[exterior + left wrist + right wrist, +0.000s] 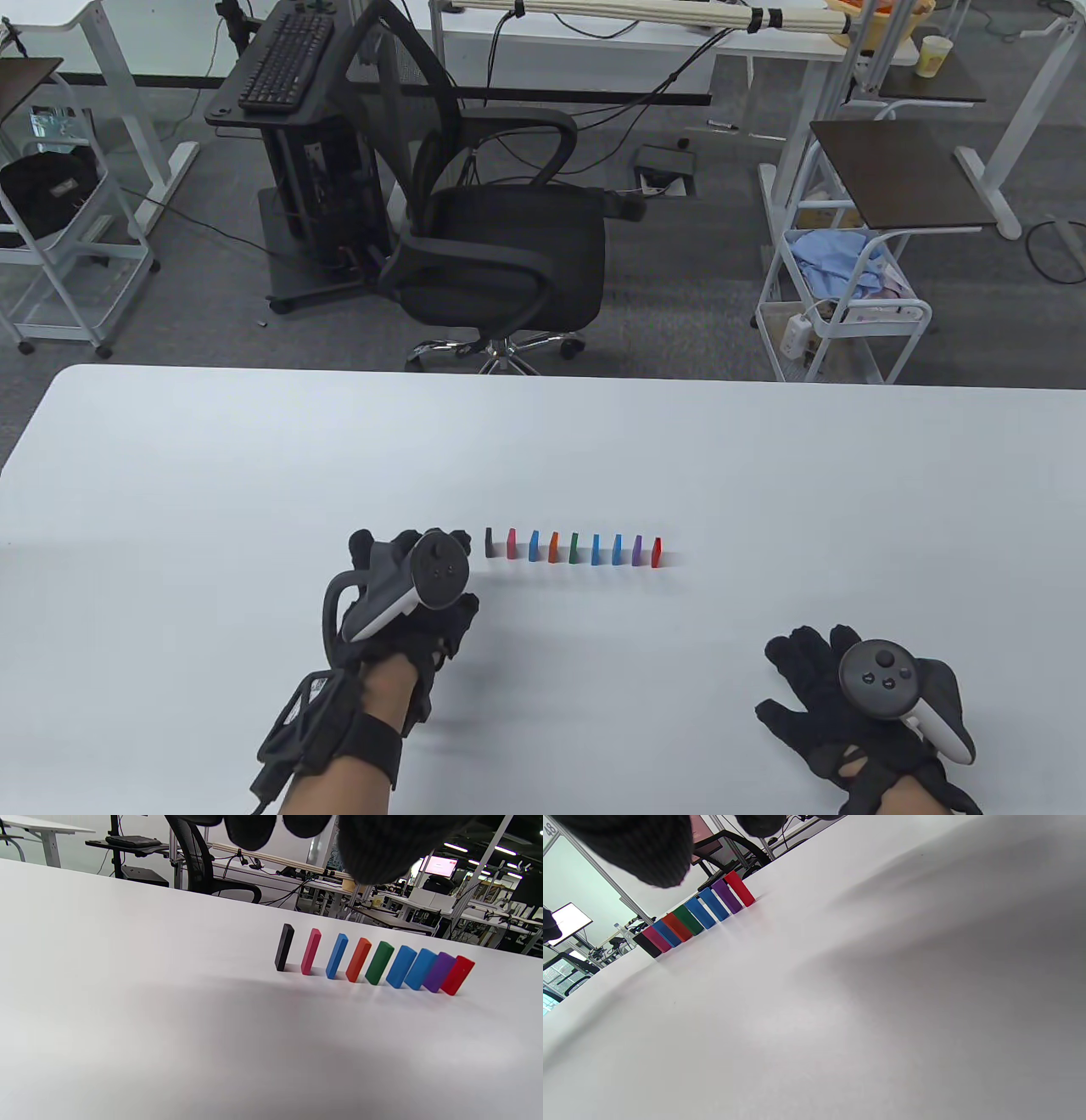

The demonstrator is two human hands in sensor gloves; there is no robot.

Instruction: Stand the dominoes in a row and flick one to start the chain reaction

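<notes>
Nine dominoes (573, 548) stand upright in a row on the white tabletop (543, 458), black at the 9 o'clock end, red at 3 o'clock. The left hand (407, 594) sits just beside the black one; its fingers look loosely curled, holding nothing, though the tracker hides them. The right hand (848, 705) lies spread, well apart toward 4 o'clock. The left wrist view alone separates each gap.
</notes>
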